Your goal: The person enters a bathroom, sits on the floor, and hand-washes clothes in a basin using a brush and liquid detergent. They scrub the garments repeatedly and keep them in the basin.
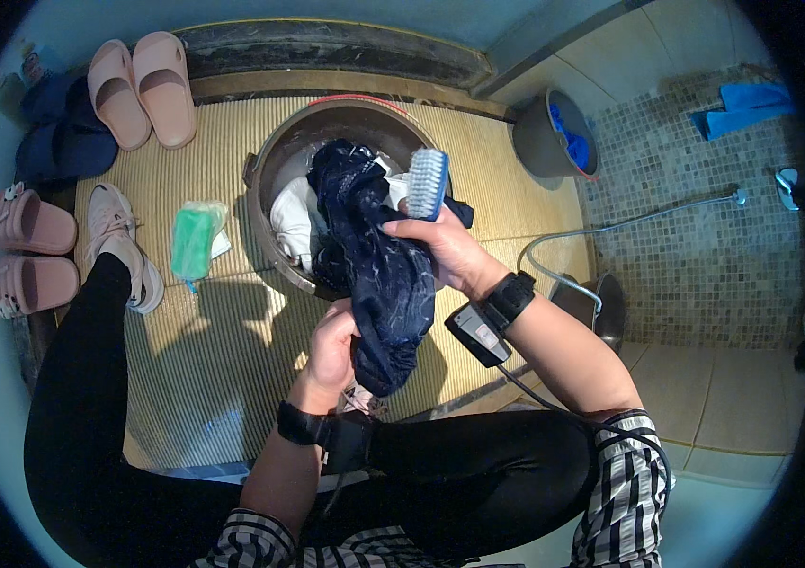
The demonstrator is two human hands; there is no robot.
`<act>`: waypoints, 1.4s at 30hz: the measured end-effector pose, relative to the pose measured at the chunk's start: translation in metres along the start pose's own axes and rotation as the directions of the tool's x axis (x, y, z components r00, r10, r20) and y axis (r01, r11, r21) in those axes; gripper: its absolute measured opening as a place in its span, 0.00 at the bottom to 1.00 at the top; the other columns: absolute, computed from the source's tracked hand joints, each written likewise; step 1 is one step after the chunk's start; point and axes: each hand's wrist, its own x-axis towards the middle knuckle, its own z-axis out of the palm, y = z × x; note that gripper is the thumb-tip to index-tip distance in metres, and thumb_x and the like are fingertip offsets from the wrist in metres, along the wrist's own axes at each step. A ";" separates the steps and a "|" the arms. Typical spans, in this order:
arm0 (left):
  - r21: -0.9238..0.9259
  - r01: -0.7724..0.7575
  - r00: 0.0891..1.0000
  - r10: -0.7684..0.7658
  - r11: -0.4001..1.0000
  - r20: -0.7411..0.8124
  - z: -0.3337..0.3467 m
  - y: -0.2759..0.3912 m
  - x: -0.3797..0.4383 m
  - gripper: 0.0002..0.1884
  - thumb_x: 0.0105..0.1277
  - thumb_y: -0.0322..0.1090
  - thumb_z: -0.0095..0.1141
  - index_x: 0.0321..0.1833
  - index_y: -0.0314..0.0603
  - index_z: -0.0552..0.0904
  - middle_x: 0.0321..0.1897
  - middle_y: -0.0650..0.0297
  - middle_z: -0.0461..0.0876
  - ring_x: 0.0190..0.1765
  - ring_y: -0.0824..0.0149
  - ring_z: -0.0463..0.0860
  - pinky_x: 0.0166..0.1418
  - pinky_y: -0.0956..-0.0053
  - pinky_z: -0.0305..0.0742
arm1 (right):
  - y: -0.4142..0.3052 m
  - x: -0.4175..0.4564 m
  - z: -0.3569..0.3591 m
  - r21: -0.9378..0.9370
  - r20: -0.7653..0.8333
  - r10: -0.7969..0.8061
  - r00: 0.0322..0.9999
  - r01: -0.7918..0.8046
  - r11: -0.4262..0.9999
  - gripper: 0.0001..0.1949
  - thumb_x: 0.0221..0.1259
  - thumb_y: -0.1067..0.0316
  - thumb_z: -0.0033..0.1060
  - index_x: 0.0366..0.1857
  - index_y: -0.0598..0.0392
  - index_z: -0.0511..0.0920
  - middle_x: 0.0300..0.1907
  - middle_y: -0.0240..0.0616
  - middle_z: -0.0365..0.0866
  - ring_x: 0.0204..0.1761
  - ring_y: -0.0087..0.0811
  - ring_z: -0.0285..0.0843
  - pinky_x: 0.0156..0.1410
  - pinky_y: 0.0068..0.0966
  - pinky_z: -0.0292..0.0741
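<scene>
My left hand (335, 348) grips the near end of a wet, dark navy garment (392, 298) that bears streaks of suds. In my right hand (456, 252) is a blue scrub brush (427, 184), its pale bristles turned up and to the left. The fingers of that hand also lie against the garment's edge. The far part of the garment hangs into a round brown bucket (271, 252). White cloth (294, 220) lies inside the bucket beside it, partly covered by the navy fabric.
A green bar of soap (193, 241) in clear wrapping lies left of the bucket on the ribbed floor. Pink slides (161, 92) and dark slippers (76, 153) stand at the left. A smaller bucket (537, 142) holds blue cloth. A metal shower hose (630, 220) crosses the right side.
</scene>
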 end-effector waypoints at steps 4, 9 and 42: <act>0.136 0.063 0.998 -0.061 0.989 -0.020 -0.007 0.025 0.003 0.23 0.70 0.44 0.44 0.59 0.34 0.77 0.50 0.61 0.84 0.51 0.69 0.82 0.58 0.70 0.75 | -0.014 -0.006 -0.010 0.022 -0.020 -0.005 1.000 0.005 1.000 0.12 0.54 0.75 0.68 0.40 0.53 0.76 0.36 0.24 0.76 0.39 0.19 0.76 0.46 0.20 0.74; 0.553 0.152 0.987 -0.099 0.819 -0.124 0.018 0.049 0.005 0.26 0.70 0.45 0.58 0.63 0.34 0.75 0.55 0.58 0.81 0.55 0.66 0.80 0.62 0.69 0.73 | -0.003 -0.016 -0.015 -0.067 0.067 0.029 0.997 -0.025 0.997 0.14 0.52 0.78 0.68 0.39 0.50 0.74 0.35 0.20 0.72 0.37 0.16 0.73 0.41 0.18 0.72; 0.508 0.273 0.955 -0.164 0.817 -0.249 -0.030 0.043 0.002 0.17 0.63 0.30 0.65 0.54 0.35 0.81 0.44 0.62 0.86 0.43 0.71 0.84 0.50 0.74 0.78 | 0.024 0.008 0.014 -0.878 0.431 -0.074 0.899 0.400 -0.263 0.25 0.71 0.44 0.42 0.70 0.34 0.64 0.23 0.46 0.79 0.25 0.49 0.81 0.30 0.42 0.77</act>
